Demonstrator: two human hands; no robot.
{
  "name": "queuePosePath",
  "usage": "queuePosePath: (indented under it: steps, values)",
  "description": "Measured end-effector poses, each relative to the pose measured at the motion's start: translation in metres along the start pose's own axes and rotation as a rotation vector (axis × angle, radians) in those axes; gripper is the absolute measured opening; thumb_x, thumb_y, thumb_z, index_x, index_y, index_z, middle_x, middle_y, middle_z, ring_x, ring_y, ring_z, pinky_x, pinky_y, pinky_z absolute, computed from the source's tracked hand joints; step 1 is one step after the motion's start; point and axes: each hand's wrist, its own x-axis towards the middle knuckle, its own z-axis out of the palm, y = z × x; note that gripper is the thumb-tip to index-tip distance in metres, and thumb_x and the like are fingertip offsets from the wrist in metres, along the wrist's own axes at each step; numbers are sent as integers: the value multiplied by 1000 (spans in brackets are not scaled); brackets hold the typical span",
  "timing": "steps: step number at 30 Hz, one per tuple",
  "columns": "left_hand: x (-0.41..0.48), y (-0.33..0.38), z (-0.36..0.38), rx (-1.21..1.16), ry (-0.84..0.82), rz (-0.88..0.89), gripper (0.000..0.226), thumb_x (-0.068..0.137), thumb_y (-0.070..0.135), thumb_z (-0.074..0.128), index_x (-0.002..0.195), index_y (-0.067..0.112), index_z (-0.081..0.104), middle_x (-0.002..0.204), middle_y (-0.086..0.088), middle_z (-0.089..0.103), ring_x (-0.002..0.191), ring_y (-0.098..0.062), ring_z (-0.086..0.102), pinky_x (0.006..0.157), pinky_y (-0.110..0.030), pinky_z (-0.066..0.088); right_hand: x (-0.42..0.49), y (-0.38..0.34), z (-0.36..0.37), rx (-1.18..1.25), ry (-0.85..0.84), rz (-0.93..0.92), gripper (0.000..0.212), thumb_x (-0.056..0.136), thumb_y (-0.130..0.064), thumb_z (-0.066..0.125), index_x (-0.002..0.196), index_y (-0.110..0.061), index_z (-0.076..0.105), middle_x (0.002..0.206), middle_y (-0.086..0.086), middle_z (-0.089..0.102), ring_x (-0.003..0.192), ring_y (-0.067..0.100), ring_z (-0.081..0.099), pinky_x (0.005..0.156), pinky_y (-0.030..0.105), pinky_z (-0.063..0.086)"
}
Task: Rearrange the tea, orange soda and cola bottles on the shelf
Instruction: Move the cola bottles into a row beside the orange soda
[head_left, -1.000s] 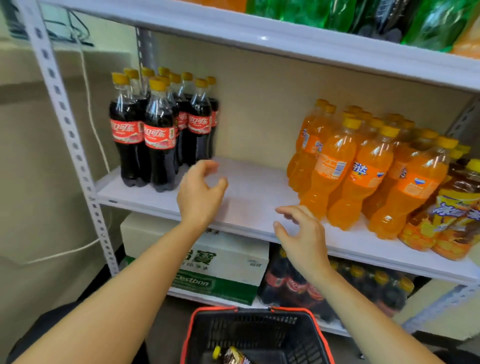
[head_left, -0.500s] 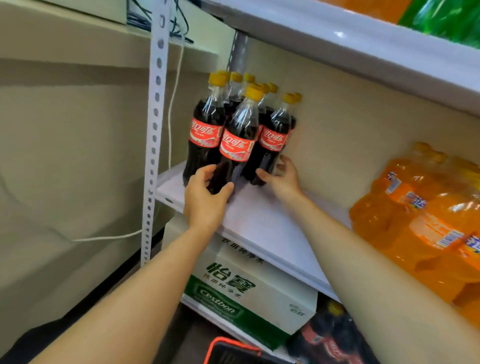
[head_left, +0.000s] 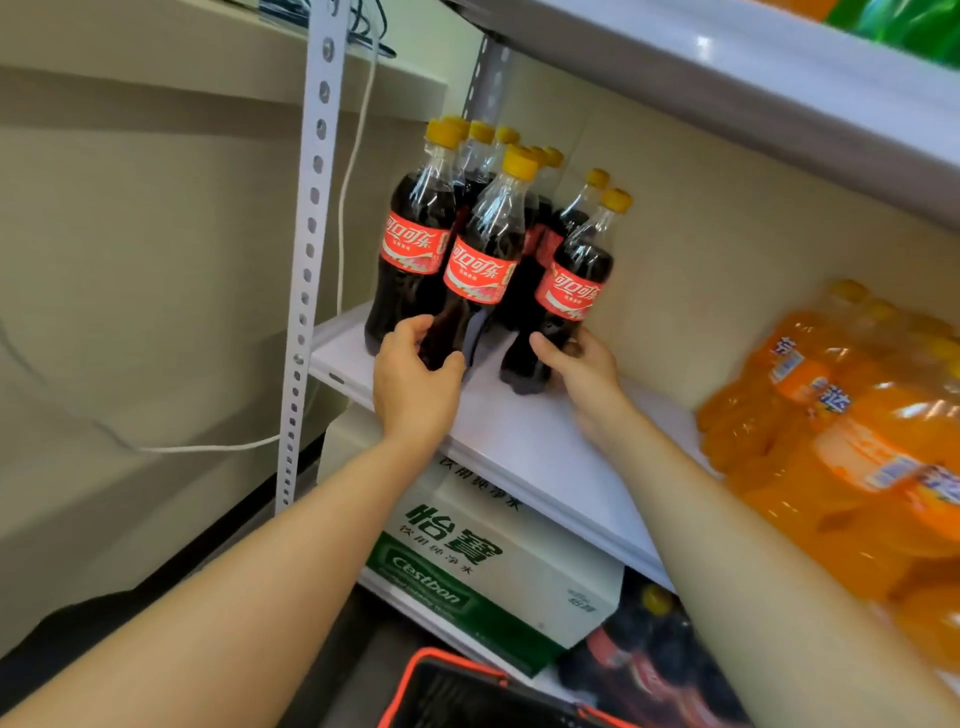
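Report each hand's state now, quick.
Left hand: grips the front middle cola bottle low down.
Right hand: grips the rightmost cola bottle near its base.

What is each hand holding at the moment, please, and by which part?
The left hand grips the middle front cola bottle low on its body, under the label. The right hand grips the rightmost cola bottle near its base.
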Motion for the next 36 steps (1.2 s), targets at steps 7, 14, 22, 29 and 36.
queuePosePath:
  steps: [7, 14, 22, 29, 36]
  values:
    - [-41, 28, -2, 77, 44, 35, 42, 85, 11, 68, 126, 19, 61, 132, -5, 53, 128, -26, 42, 102, -33, 37, -104, -14, -39, 292, -147, 116, 52, 85, -21, 67, 133, -8, 54, 133, 16, 65, 115, 29, 67, 98, 42, 55]
    - [-92, 61, 0, -232, -578, 24, 27, 94, 16, 70, 121, 13, 67, 119, 1, 70, 113, -16, 65, 101, -38, 52, -205, -14, -79, 266, -244, 180, 56, 79, -37, 80, 126, -12, 62, 119, 11, 72, 109, 29, 69, 87, 37, 58]
    - [-130, 69, 14, -360, -1096, -141, 52, 80, 19, 56, 131, 26, 60, 101, 9, 71, 94, -11, 68, 82, -29, 54, -281, 7, -104, 273, -243, 248, 38, 89, -23, 67, 126, -13, 65, 114, 4, 74, 109, 21, 70, 92, 36, 54]
    - [-147, 47, 27, -264, -1010, -119, 52, 77, 22, 73, 127, 23, 63, 115, -5, 73, 106, -21, 71, 87, -37, 60, -302, 32, -111, 263, -108, 295, 56, 82, -35, 78, 134, -21, 60, 123, 3, 73, 118, 20, 68, 106, 48, 50]
    - [-165, 36, 39, -182, -1023, -101, 43, 80, 30, 83, 120, 26, 69, 104, 3, 75, 98, -18, 75, 75, -28, 60, -307, 51, -115, 57, 67, 291, 55, 64, -59, 85, 111, -38, 65, 108, -12, 77, 101, 6, 72, 99, 41, 52]
